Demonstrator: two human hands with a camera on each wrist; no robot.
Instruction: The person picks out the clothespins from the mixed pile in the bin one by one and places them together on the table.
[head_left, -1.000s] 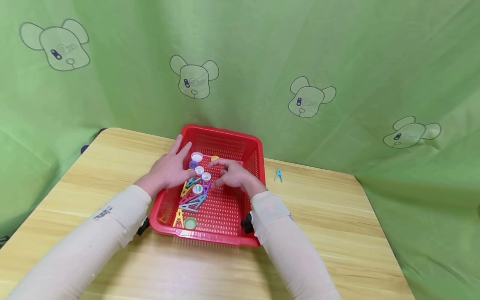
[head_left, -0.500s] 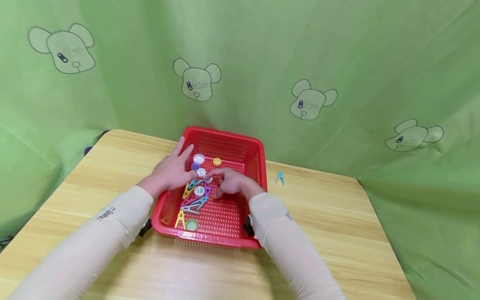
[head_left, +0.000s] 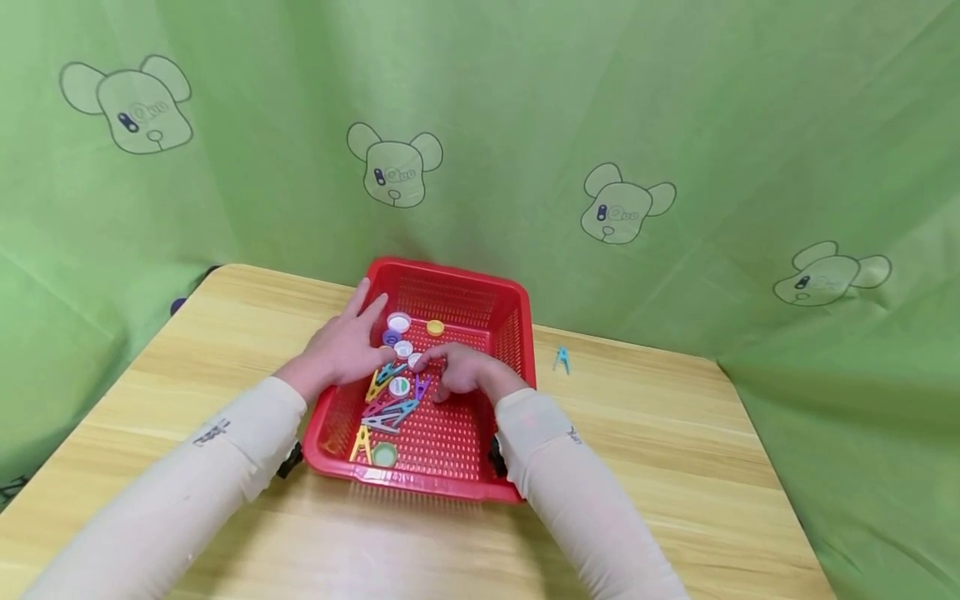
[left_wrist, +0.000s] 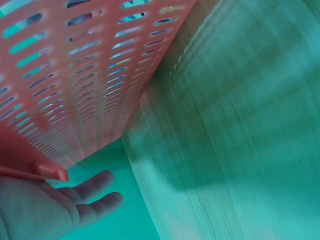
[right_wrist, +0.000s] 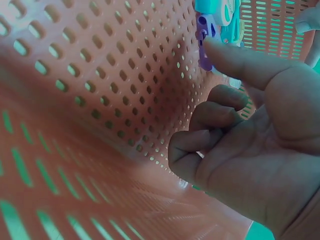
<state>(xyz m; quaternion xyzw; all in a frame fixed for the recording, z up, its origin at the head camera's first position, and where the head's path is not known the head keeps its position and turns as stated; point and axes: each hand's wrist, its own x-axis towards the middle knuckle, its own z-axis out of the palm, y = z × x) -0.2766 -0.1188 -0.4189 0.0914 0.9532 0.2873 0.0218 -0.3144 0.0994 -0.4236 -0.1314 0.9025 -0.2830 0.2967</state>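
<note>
Though part-hidden, white cap (head_left: 412, 359) by fingers (head_left: 432, 352)

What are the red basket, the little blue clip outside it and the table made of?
Red basket: likely moulded plastic, glossy, with a glinting rim and regular slots.
Blue clip: probably plastic, evenly coloured; too small to judge its finish.
Table: wood or wood-look laminate, with pale grain and soft sheen.

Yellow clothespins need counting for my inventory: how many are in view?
2, both in the red basket: one yellow clothespin beside the green cap, another yellow clothespin by the left hand. More may be hidden.
</note>
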